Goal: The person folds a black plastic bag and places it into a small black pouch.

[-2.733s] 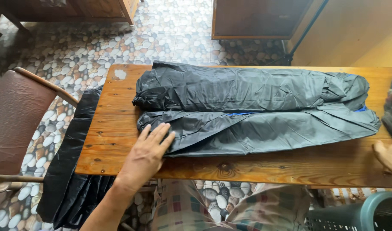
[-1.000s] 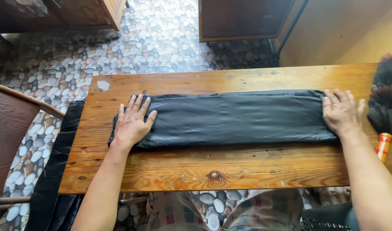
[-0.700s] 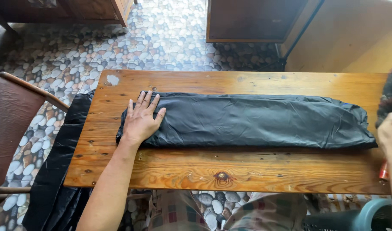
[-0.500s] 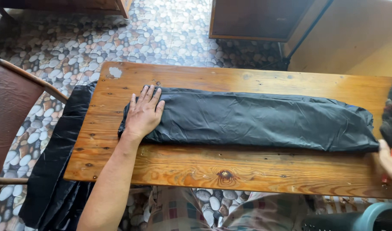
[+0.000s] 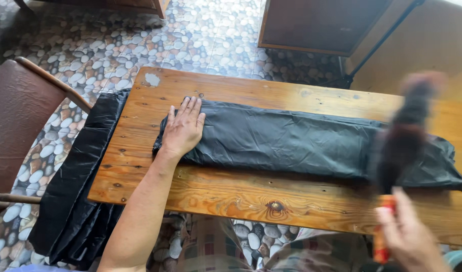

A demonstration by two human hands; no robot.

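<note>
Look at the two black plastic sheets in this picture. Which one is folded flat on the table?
The folded black sheet under the left hand; the other black sheet hangs off the table's left end toward the floor.

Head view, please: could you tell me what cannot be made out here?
- Duster: motion-blurred, so its shape is unclear.
- Right hand: blurred, partly cut by the bottom edge; grip on the handle unclear.
- Black sheet: its right part is hidden behind the duster.
- Chair: cut by the left edge.

No packages, labels, signs or screens show.
</note>
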